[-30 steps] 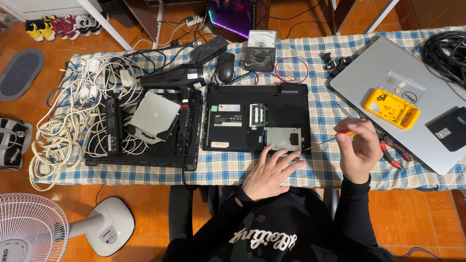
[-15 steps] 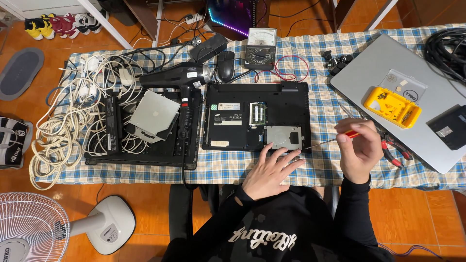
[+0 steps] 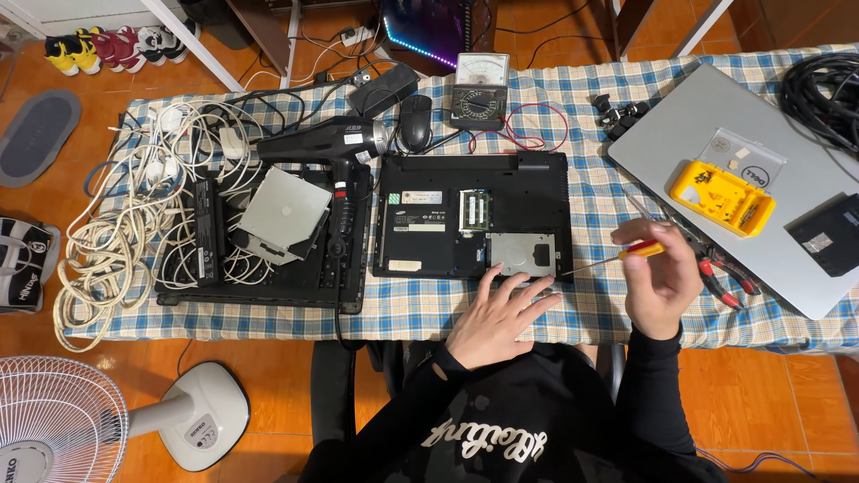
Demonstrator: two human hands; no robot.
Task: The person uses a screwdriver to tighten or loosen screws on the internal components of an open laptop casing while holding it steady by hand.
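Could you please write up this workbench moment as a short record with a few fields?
Surface: blue checked tablecloth
Main item: black laptop base, underside up, panel open
Left hand: left hand flat at the laptop's front edge by the silver drive cover
Right hand: right hand holding an orange-handled screwdriver, tip towards the laptop's right front corner
Nearby: yellow bit case on a closed silver laptop; black hair dryer
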